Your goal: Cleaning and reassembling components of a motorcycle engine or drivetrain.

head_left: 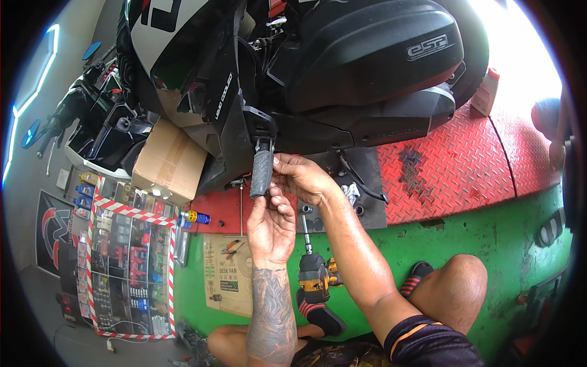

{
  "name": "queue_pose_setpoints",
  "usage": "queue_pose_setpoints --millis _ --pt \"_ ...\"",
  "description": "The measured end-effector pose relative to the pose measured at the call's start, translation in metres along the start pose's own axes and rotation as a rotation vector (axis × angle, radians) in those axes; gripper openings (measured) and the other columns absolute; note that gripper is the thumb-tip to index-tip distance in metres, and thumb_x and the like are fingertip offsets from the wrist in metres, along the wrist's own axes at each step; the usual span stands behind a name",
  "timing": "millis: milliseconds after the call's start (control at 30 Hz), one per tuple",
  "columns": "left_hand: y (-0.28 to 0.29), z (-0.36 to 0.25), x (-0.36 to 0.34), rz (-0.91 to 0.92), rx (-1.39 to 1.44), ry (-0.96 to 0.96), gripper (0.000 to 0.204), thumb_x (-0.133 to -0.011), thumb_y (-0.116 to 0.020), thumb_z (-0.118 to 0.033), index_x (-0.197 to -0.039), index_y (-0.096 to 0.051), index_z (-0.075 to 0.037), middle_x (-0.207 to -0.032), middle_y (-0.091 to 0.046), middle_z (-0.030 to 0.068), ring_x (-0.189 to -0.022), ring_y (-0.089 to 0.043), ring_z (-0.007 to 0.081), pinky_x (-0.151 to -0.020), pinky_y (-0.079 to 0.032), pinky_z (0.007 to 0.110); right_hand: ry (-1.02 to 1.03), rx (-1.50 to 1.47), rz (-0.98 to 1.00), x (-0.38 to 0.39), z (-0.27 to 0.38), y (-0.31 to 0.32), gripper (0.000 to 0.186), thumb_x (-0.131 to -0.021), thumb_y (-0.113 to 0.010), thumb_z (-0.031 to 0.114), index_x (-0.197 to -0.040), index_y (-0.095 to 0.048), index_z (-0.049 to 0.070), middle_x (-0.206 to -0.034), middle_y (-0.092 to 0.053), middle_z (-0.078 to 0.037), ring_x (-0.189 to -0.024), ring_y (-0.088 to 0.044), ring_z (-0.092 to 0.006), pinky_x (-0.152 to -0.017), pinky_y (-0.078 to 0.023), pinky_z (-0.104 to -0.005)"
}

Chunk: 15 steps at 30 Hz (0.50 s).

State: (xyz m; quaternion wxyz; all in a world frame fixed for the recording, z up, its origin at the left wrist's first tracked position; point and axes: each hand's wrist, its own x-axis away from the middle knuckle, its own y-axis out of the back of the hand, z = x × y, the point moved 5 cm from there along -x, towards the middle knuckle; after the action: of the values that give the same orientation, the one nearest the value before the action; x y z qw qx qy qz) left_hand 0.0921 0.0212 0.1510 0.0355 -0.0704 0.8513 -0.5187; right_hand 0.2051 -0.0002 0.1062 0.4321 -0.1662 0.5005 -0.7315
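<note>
Head view: the left hand's [273, 235] fingers close narrowly on the lower end of the black foot peg [262, 171], seemingly to steady it; the right hand's [309, 180] meet its right side, their grip partly hidden. The peg projects from the scooter [367, 61], inward of the red platform's [452, 165] near edge.

One footpeg [263, 171], one power tool [313, 274] and the person's two hands [272, 238] [309, 182] show.
</note>
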Motion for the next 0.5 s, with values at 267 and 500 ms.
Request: queue_pose_setpoints --millis 267,500 --pt "0.006 0.006 -0.001 -0.233 -1.073 -0.357 0.022 -0.101 -0.054 -0.008 -0.118 -0.061 0.004 -0.095 -0.069 0.0093 -0.078 -0.067 0.0152 -0.072 -0.058 0.028 -0.026 -0.031 0.054 0.015 0.011 0.003 0.024 -0.102 -0.057 0.025 -0.113 -0.061 0.004 -0.099 -0.062 -0.003 -0.093 -0.063 -0.0127 -0.077 -0.055 -0.0254" --pt "-0.020 -0.023 0.009 -0.093 -2.229 -0.737 0.025 -0.103 -0.052 -0.015 -0.113 -0.062 0.006 -0.092 -0.069 0.0099 -0.077 -0.067 0.0205 -0.064 -0.056 0.033 0.047 0.026 0.007 0.005 0.001 -0.003 0.022 -0.100 -0.060 0.020 -0.117 -0.061 0.006 -0.100 -0.068 -0.002 -0.089 -0.065 -0.0120 -0.084 -0.054 -0.0275"
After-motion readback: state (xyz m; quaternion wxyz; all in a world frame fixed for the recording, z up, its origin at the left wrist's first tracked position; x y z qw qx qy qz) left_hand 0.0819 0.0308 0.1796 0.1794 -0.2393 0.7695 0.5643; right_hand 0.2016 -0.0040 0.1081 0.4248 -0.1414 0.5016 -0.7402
